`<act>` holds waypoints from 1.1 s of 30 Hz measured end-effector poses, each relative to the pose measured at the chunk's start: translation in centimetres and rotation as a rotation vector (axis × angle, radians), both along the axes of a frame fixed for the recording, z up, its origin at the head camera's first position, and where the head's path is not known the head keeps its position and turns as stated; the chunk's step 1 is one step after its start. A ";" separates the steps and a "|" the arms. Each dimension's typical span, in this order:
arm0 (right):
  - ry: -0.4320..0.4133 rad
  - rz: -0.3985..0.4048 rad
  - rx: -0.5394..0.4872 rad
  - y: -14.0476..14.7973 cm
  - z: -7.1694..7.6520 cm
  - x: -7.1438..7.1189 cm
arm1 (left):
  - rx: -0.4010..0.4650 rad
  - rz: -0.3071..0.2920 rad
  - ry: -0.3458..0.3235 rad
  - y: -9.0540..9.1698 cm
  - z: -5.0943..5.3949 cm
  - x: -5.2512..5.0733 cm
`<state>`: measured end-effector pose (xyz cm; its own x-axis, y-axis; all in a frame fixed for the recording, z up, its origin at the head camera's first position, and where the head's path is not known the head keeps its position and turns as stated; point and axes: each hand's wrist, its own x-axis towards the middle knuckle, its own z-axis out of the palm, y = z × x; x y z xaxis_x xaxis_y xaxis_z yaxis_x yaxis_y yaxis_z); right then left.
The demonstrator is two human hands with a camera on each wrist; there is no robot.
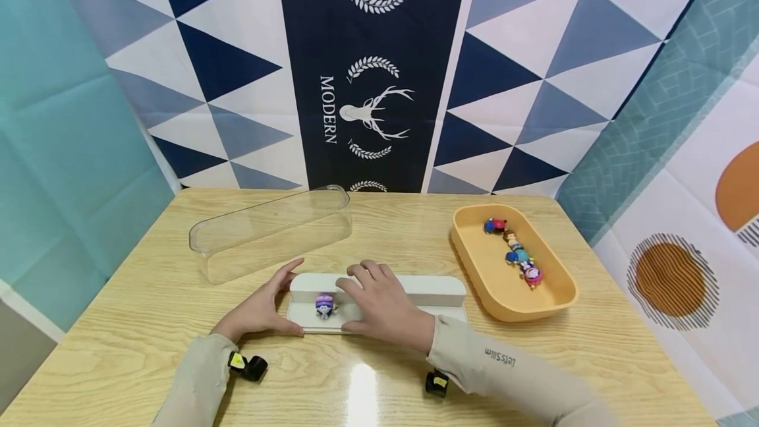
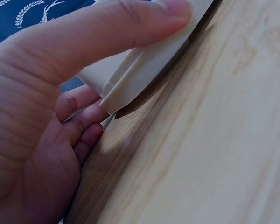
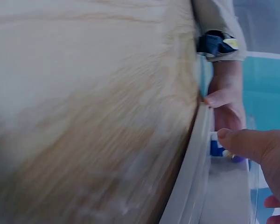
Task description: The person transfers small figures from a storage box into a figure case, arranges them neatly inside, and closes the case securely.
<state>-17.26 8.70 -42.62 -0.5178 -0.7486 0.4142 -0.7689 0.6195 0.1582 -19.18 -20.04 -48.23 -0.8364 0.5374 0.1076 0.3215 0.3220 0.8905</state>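
A white stepped base (image 1: 439,290) lies lengthwise on the table. The left hand (image 1: 261,308) grips its left end, thumb at the front edge and fingers behind, as the left wrist view also shows around the base (image 2: 149,70). On its lower step, near the left end, stands a small purple-topped figurine (image 1: 324,306). Just right of the figurine, the right hand (image 1: 385,305) is over the base with fingers loosely bent. In the right wrist view the right thumb partly covers the figurine (image 3: 216,147); whether they touch cannot be told.
A clear, long cover (image 1: 275,232) lies behind the base at the left. An orange tray (image 1: 489,275) at the right holds several small figurines (image 1: 518,256). A patterned cloth (image 1: 237,71) hangs behind the wooden table (image 1: 296,387).
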 end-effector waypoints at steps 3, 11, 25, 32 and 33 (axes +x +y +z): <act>0.032 0.026 0.058 0.7 0.1 0.0 | -0.011 0.002 0.004 0.0 0.0 -0.1; 0.148 0.097 0.104 2.7 0.1 -0.3 | -0.004 0.003 -0.010 0.1 -0.3 -0.1; 0.191 0.116 0.203 5.2 2.1 -2.1 | -0.029 0.016 0.002 0.1 -0.1 -0.1; 0.170 0.102 0.247 6.3 3.5 -3.1 | -0.034 0.018 0.006 0.2 0.0 -0.1; 0.162 0.099 0.248 6.5 3.7 -3.2 | -0.034 0.018 0.006 0.1 0.0 0.0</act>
